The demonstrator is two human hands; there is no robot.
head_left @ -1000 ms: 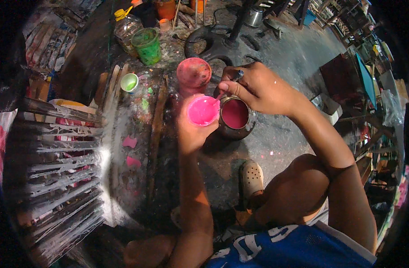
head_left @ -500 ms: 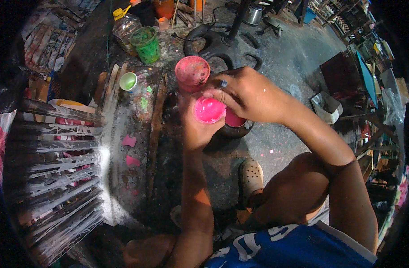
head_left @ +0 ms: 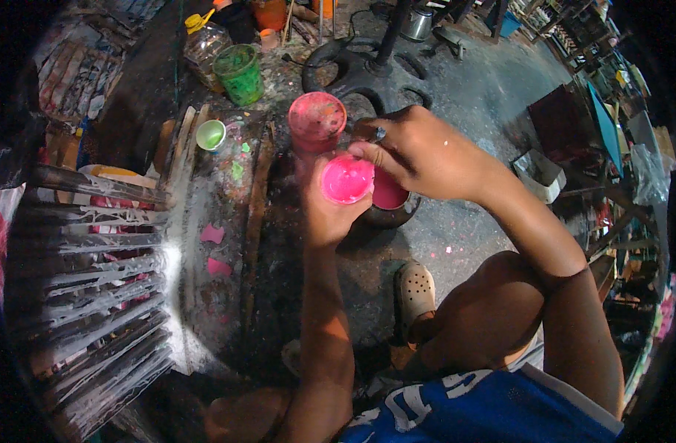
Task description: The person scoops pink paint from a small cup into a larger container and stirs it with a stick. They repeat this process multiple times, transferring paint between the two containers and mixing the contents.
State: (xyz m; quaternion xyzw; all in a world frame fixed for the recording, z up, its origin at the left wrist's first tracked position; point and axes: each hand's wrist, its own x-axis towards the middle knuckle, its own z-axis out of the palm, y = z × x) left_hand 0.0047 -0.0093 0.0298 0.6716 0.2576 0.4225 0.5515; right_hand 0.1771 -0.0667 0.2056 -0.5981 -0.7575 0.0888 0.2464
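My left hand (head_left: pixel 328 214) is wrapped round a small cup (head_left: pixel 347 179) of bright, glossy pink paint, its mouth facing up. Beside its far right rim is my right hand (head_left: pixel 404 151), fingers curled in and thumb pressed near the rim; whatever they may pinch is hidden. A ring shows on one finger. Just beyond the cup stands a larger pink-stained tub (head_left: pixel 318 122). Under my right hand, partly covered, a container of darker pink paint (head_left: pixel 388 190) sits on a dark round base.
To the left are a small cup with green paint (head_left: pixel 211 135), pink scraps (head_left: pixel 219 266) and paint-coated slats (head_left: pixel 109 273). Farther off stand a green-stained tub (head_left: pixel 238 75), a yellow-capped bottle (head_left: pixel 207 48) and a black metal stand (head_left: pixel 379 68). My clog-shod foot (head_left: pixel 416 294) is below.
My right hand has shifted slightly right, its thumb drawing up from the cup's rim and baring more of it. The left hand and cup have hardly moved.
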